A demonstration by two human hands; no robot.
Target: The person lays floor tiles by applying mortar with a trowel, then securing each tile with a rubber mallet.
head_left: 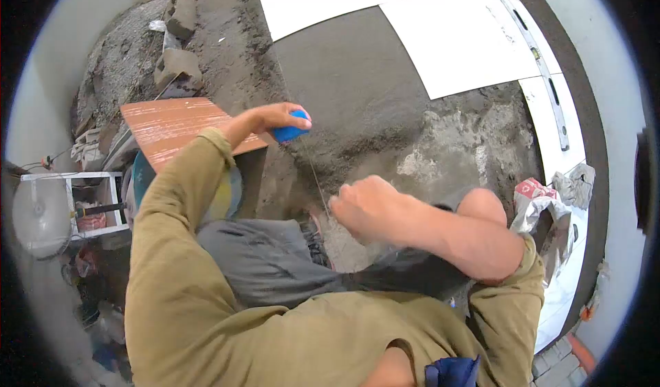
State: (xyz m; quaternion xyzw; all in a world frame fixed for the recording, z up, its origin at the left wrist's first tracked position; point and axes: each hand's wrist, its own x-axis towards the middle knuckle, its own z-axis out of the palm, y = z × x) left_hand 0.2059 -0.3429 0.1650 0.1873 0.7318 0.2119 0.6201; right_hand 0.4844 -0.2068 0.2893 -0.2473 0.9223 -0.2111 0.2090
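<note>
Mortar bed (pixel 357 78), grey, smooth at the centre and lumpy toward the right of the frame, covers the floor. Two bare hands with rolled olive sleeves are over it. The left hand (pixel 271 117), left of centre, has its fingers wrapped around one small round blue ball (pixel 289 133) just above the mortar. One thin taut string (pixel 316 177) runs from the ball down to the right hand (pixel 368 208), closed in a fist on its lower end at mid-frame. Three flat white tiles (pixel 460 43) lie at the upper right, with one long metal level (pixel 550 98) across them. One brown wood-grain board (pixel 172 126) sits at the left. Three rough grey blocks (pixel 180 17) lie at the upper left.
</note>
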